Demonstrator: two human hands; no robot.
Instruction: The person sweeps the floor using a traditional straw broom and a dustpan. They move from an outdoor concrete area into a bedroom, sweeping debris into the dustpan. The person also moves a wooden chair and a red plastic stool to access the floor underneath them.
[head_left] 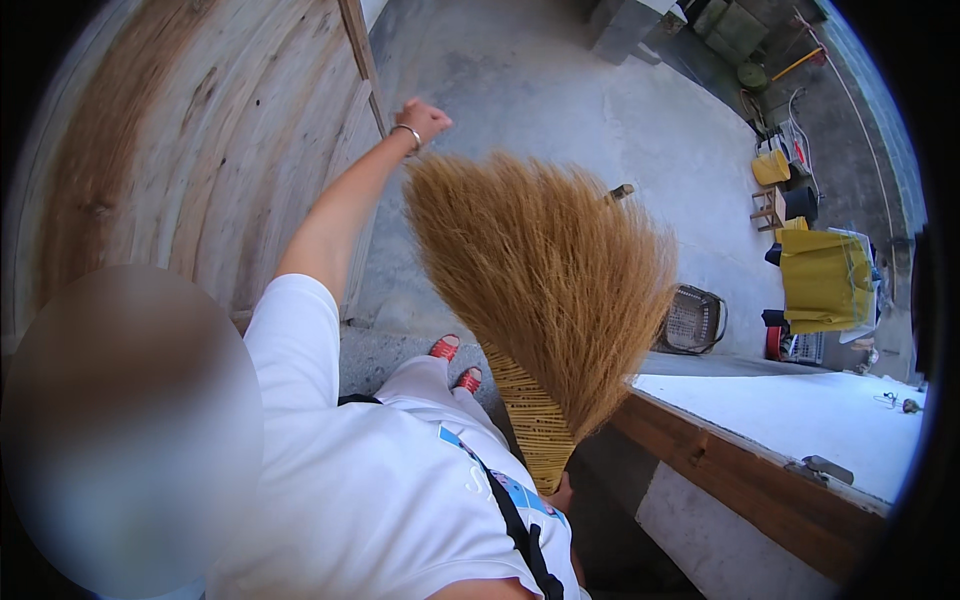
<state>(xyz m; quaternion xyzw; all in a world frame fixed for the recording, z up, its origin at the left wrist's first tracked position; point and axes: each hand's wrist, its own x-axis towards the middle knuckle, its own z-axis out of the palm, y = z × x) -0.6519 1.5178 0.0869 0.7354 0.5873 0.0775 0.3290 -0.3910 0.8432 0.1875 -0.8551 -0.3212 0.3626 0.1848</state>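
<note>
A large straw broom (545, 270) fills the middle of the view, its tan bristles fanned upward and its yellow-bound neck (535, 410) pointing down toward my body. At the lower end of that neck is my right hand (563, 492), closed round the broom and mostly hidden behind it. My left arm reaches out past the bristles. My left hand (425, 120), with a bracelet at the wrist, is curled into a fist near the edge of the wooden door (190, 150); I see nothing in it.
A wooden sill (740, 480) with a white ledge runs along the lower right. On the concrete floor beyond sit a dark basket (692, 320), a small stool (769, 208), a yellow bucket (771, 167) and a yellow-draped item (825, 280). A grey block (625, 30) stands at the far side.
</note>
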